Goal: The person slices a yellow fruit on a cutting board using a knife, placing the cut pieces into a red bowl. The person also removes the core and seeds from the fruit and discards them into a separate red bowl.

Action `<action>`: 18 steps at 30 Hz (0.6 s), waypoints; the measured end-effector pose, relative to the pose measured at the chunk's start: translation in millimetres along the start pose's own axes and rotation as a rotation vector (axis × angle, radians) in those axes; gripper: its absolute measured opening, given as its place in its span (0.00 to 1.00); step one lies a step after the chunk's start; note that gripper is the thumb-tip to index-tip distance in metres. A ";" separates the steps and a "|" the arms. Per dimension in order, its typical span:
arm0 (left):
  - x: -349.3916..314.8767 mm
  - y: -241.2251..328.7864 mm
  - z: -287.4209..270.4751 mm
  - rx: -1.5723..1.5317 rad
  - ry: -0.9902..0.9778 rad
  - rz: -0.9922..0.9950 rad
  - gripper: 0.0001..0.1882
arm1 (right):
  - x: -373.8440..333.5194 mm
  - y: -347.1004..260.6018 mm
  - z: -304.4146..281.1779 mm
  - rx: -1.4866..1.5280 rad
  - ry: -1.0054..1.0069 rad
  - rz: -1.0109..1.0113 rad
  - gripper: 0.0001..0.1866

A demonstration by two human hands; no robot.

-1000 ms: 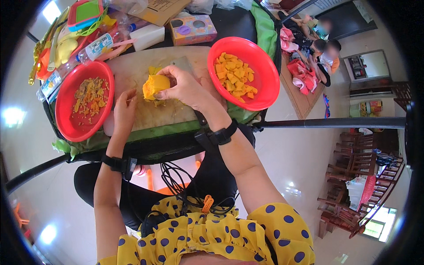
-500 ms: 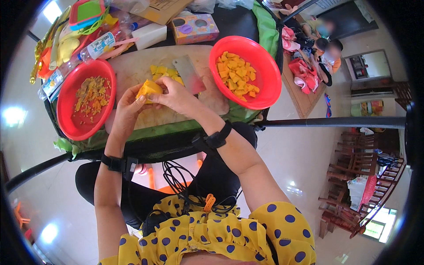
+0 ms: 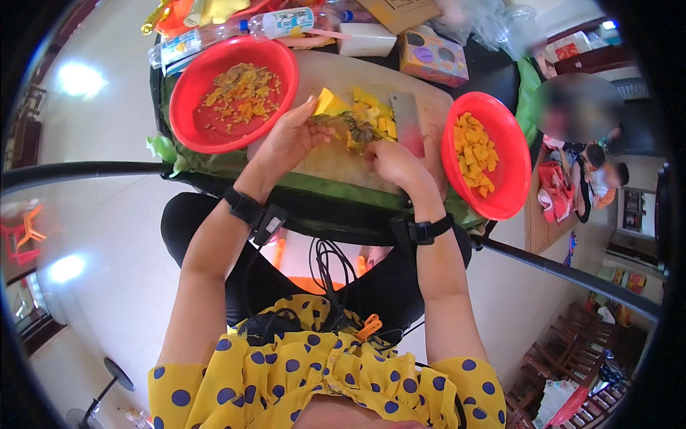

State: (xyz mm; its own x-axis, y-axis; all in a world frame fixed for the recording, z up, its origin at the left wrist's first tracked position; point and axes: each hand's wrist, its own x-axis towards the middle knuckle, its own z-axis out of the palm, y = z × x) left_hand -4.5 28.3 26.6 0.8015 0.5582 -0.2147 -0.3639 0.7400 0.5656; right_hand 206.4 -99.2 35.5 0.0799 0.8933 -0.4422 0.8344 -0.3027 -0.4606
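My left hand (image 3: pixel 294 134) is closed on a yellow-orange pumpkin piece (image 3: pixel 329 102), the thumb against its side. A dark green-brown strip of pumpkin rind (image 3: pixel 351 124) stretches between my hands; whether it is still joined to the piece I cannot tell. My right hand (image 3: pixel 397 163) pinches the near right end of this rind, its fingertips partly hidden. Behind the hands, several cut pumpkin pieces (image 3: pixel 379 114) lie on the pale cutting board (image 3: pixel 314 71). Just right of them a cleaver (image 3: pixel 406 120) rests flat, its broad blade showing beyond my right hand.
A red bowl (image 3: pixel 187 118) with seeds and pulp stands left, another red bowl (image 3: pixel 507 187) with pumpkin chunks right. Plastic bottles (image 3: pixel 289 23), a white box (image 3: pixel 366 39), a patterned tissue box (image 3: pixel 436 57) and clear plastic bags (image 3: pixel 486 20) crowd the far side. People sit far right.
My view has turned, shifting the board and bowls rightward. My hands have moved apart from around the pumpkin piece, and the dark rind now shows between them.
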 end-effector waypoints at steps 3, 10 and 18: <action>-0.4 4.3 -6.8 0.024 -0.043 -0.062 0.20 | 16.4 0.4 11.8 0.015 0.080 -0.050 0.18; -5.2 -2.7 21.3 0.316 0.034 0.126 0.23 | 8.3 -14.6 5.4 0.108 0.284 -0.040 0.20; -2.1 -13.2 11.3 0.664 0.064 0.263 0.26 | -8.1 -27.2 -18.6 1.127 0.035 -0.170 0.27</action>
State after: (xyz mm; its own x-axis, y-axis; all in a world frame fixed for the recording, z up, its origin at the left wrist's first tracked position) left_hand 3.9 13.1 28.6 0.6902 0.7226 -0.0390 -0.1595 0.2045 0.9658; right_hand 193.2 -91.9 65.9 0.0427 0.9546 -0.2948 -0.1269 -0.2875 -0.9493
